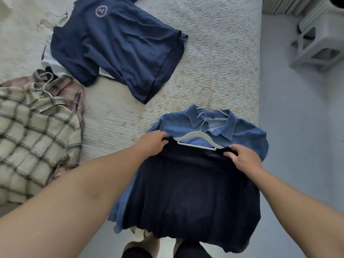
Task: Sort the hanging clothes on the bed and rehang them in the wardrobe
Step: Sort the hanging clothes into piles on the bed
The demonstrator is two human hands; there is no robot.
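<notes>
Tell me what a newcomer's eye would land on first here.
First, the two hands low in the middle: the left hand and right hand each grip a top corner of a dark navy garment on a white hanger, spread over a denim shirt. Next, the navy T-shirt lying flat higher up the bed, and the plaid shirts heaped at left.

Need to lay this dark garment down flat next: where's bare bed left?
Bare ribbed cream bedcover lies right of the navy T-shirt, and a strip between it, the cream plaid shirt and the blue denim shirt. The left side is crowded.
</notes>
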